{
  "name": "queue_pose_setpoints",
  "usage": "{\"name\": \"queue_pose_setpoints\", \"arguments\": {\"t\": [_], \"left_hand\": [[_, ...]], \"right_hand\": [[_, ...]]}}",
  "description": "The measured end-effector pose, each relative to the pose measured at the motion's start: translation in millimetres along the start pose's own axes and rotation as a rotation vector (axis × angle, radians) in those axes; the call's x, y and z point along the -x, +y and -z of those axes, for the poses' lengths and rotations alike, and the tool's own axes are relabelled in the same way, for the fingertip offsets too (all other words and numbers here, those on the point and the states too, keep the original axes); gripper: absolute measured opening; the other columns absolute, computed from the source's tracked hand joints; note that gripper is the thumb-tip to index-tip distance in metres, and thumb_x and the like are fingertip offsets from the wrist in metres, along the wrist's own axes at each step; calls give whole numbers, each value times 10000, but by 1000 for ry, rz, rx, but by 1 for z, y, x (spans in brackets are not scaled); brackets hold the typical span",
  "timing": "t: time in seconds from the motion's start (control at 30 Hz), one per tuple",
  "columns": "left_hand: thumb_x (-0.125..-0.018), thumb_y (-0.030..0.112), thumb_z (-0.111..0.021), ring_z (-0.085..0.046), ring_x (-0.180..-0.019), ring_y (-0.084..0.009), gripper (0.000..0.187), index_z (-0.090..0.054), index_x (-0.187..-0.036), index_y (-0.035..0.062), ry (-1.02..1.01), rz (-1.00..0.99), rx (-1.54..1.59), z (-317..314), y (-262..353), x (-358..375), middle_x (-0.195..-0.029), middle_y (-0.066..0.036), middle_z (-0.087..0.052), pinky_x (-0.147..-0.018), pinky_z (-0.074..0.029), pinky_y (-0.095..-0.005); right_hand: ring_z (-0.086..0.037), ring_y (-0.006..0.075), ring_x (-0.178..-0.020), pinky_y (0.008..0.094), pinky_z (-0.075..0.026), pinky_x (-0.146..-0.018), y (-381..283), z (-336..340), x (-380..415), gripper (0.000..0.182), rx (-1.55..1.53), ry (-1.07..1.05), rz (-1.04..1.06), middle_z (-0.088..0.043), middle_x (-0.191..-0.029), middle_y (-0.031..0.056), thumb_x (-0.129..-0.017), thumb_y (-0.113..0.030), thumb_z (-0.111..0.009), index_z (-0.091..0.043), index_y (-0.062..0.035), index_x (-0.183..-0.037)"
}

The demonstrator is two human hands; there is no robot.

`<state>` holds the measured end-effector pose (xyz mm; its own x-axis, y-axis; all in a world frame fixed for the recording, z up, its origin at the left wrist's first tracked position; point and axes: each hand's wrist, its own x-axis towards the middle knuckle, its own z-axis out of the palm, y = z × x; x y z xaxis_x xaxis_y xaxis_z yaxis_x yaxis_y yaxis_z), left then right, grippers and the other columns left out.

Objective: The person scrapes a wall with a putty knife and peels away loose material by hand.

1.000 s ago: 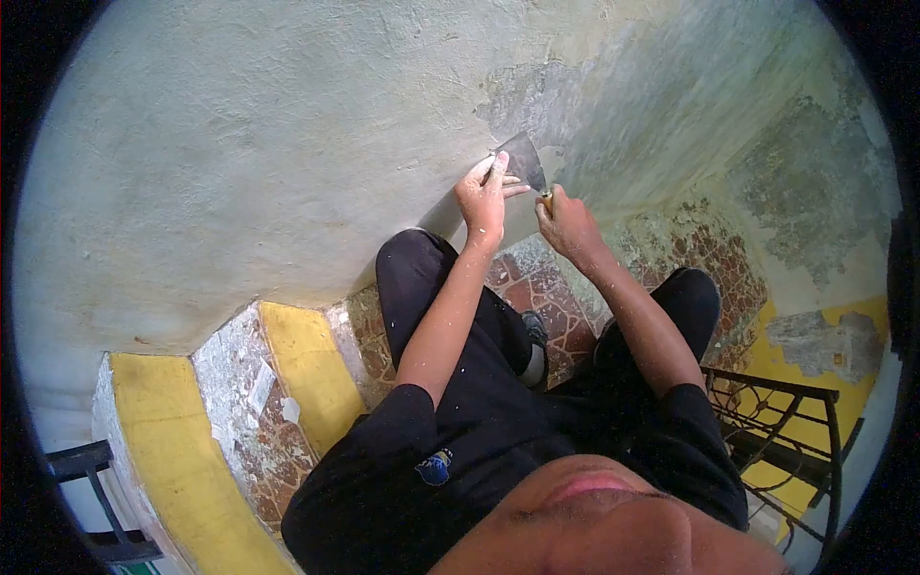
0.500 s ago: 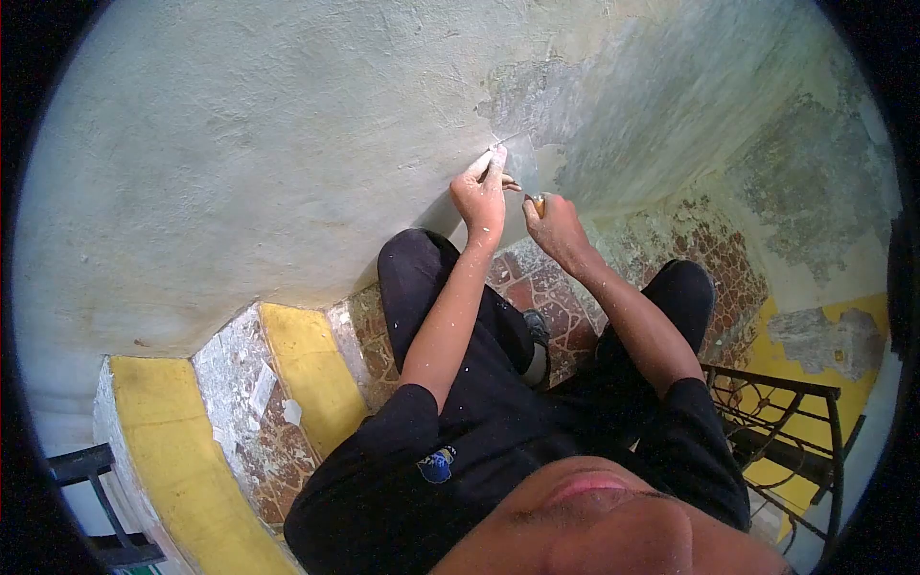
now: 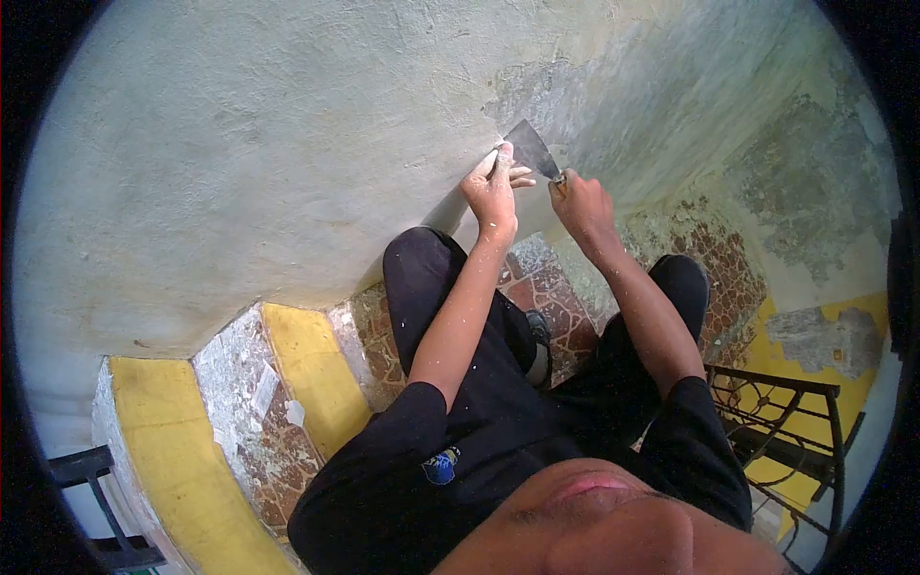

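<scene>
A putty knife point(image 3: 533, 149) with a wide metal blade and an orange-brown handle is held in my right hand point(image 3: 583, 209), which is closed round the handle. Its blade slants up and left over the wall point(image 3: 287, 144), beside the fingertips of my left hand point(image 3: 492, 195). White dust coats those fingertips. Thumb and forefinger are pinched close to the blade's corner, the other fingers curling to the right; whatever lies between them is too small to make out. Just above is a bare grey patch point(image 3: 541, 91) where the paint has come off.
Yellow-edged steps point(image 3: 163, 402) go down on the left, with pale flakes point(image 3: 264, 388) on the tiles. A black metal railing point(image 3: 776, 383) stands at the right. Below the wall, debris covers the brown tiled floor point(image 3: 575, 307). My bent knees point(image 3: 417, 264) are close to the wall.
My right hand has shifted slightly right, and the putty knife's blade now shows broad and dark. My left hand has moved a little to the right, still near the same spot.
</scene>
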<state>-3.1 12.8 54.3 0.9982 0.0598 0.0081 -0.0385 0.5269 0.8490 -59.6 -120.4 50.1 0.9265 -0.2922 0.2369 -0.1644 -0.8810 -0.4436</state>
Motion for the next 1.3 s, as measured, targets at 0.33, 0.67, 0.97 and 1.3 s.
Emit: {"name": "queue_pose_setpoints", "arguments": {"t": [0.33, 0.67, 0.97, 1.3], "left_hand": [[-984, 233, -717, -719, -709, -220, 336, -677, -1103, -78, 4, 24, 38, 0, -2, -3, -897, -99, -659, -496, -569, -293], [-1011, 354, -665, -733, -808, -228, 399, -643, -1125, -28, -71, 186, 62, 7, -1, 6, -974, -108, -686, -567, -587, -303], [-1020, 286, -596, -690, -996, -164, 321, -692, -1272, 111, -139, 227, -460, 42, -68, 3, -1310, -54, -669, -820, -487, -301], [-1033, 291, -627, -667, -1081, -261, 514, -467, -1398, -34, -273, 405, 73, 11, -19, 16, -1247, -115, -604, -983, -545, -438]], "right_hand": [[-701, 424, -699, 530, -556, -607, 7, 1, -7, 271, 62, 100, 84, -687, -728, 218, -930, -334, -670, -654, -66, -969], [-703, 414, -714, 525, -555, -620, 10, 6, -11, 269, 60, 102, 112, -678, -716, 213, -928, -333, -664, -657, -64, -934], [-706, 394, -768, 501, -559, -661, 6, 48, -15, 260, 113, 155, 5, -715, -809, 181, -901, -351, -697, -716, -99, -965], [-713, 400, -820, 500, -567, -718, 27, 31, -10, 290, 32, -81, -34, -724, -866, 198, -892, -360, -715, -758, -81, -954]]}}
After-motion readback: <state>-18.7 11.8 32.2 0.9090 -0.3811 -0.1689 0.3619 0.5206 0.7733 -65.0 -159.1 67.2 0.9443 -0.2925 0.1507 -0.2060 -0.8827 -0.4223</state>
